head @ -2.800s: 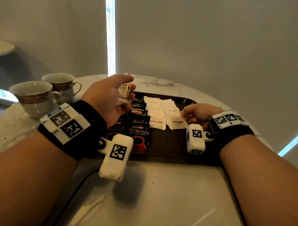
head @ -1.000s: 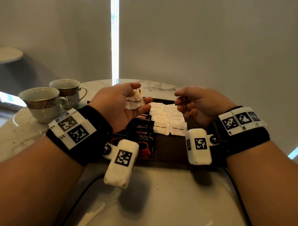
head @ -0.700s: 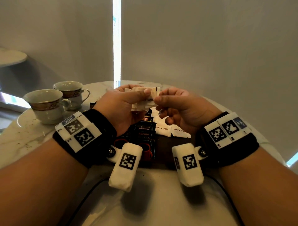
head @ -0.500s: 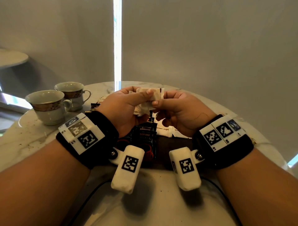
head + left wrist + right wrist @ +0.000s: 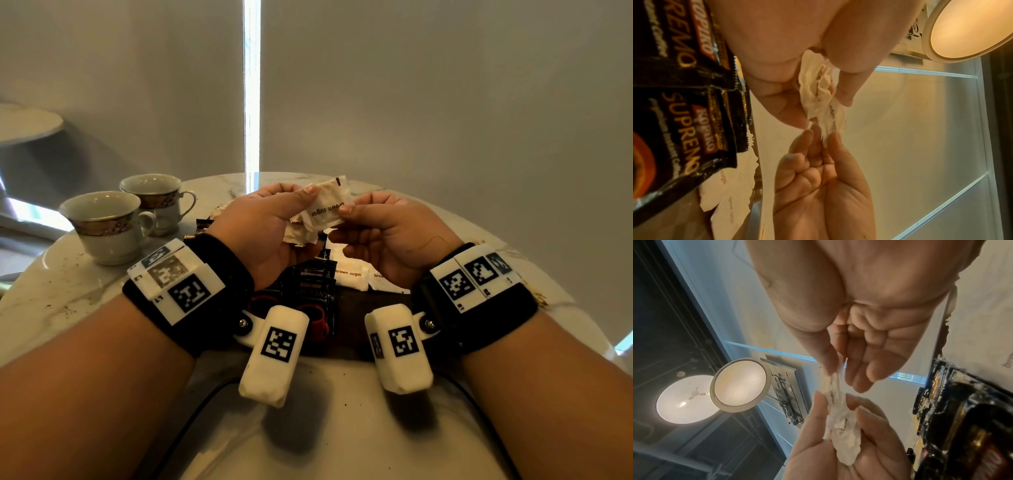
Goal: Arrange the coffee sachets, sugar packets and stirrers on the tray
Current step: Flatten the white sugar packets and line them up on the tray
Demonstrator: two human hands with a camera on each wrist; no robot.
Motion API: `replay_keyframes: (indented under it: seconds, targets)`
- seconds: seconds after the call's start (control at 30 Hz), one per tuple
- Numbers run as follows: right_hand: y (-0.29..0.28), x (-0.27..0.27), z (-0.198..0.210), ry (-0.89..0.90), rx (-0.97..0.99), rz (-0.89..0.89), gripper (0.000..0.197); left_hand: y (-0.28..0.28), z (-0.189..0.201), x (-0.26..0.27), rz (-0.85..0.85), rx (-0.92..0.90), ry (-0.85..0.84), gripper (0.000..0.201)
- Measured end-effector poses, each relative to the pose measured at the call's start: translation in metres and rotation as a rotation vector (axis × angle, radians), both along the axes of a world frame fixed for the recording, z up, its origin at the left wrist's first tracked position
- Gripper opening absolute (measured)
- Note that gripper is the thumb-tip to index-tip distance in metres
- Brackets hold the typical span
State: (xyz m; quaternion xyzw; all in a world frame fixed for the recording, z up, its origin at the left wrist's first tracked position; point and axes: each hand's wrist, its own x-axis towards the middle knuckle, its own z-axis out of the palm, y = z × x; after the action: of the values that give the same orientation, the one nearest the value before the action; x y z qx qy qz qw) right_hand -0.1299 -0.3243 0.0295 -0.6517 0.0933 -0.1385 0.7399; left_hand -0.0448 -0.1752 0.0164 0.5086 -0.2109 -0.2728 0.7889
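Head view looks down from above and behind the pinched sugar packet (image 5: 327, 208); wrist views close beneath, facing up, sharing it.

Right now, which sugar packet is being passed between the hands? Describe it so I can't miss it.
Start at the dark tray on the marble table, then look above it, where the two hands meet. The packet is pinched between the left hand and right hand; unlike the flat rows below, it is airborne, its "brown sugar" print upside down.

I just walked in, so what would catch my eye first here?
Two hands meet above the dark tray: the left hand holds white brown-sugar packets, and the right hand pinches the top one. Black coffee sachets lie below; two gold-banded teacups stand left.
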Motion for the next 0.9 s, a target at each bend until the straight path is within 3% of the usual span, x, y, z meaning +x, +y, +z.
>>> replay_keyframes:
  seconds: [0.07, 0.13, 0.23, 0.33, 0.43, 0.53, 0.6, 0.7, 0.9]
  targets:
    - [-0.0022, 0.0013, 0.0000, -0.025, 0.045, -0.011, 0.012, -0.0009, 0.0011, -0.0004, 0.017, 0.020, 0.021, 0.039]
    - [-0.0031, 0.0019, 0.0007, -0.062, 0.069, -0.028, 0.013, -0.0010, 0.0027, 0.0006, 0.032, 0.033, 0.062, 0.047]
    - [-0.0022, -0.0008, 0.0039, -0.121, 0.134, -0.012, 0.010, 0.0011, 0.0023, 0.0024, 0.037, 0.070, 0.095, 0.046]
    - [0.0029, -0.0041, 0.0071, -0.125, 0.183, 0.071, 0.014, 0.0034, 0.0007, 0.0006, -0.050, 0.116, 0.019, 0.047]
    - [0.0033, -0.0003, 0.0029, -0.108, 0.087, 0.060, 0.041, 0.0050, -0.0006, -0.0014, -0.145, 0.135, -0.080, 0.047]
    - [0.0023, 0.0019, -0.0008, -0.095, 0.070, 0.008, 0.057, 0.0054, 0.0004, -0.0032, -0.112, 0.094, -0.077, 0.022]
    - [-0.0013, 0.0033, -0.0026, -0.084, 0.051, -0.024, 0.045, 0.0045, 0.0026, -0.0039, -0.065, 0.055, -0.030, 0.007]
    - [-0.0022, 0.0028, -0.0019, -0.053, -0.025, -0.068, 0.009, 0.0036, 0.0035, -0.0035, -0.029, 0.021, 0.000, 0.009]
    - [0.0010, 0.0030, -0.0019, -0.056, -0.049, -0.061, 0.005, 0.0030, 0.0048, -0.0057, -0.021, -0.006, 0.013, 0.013]
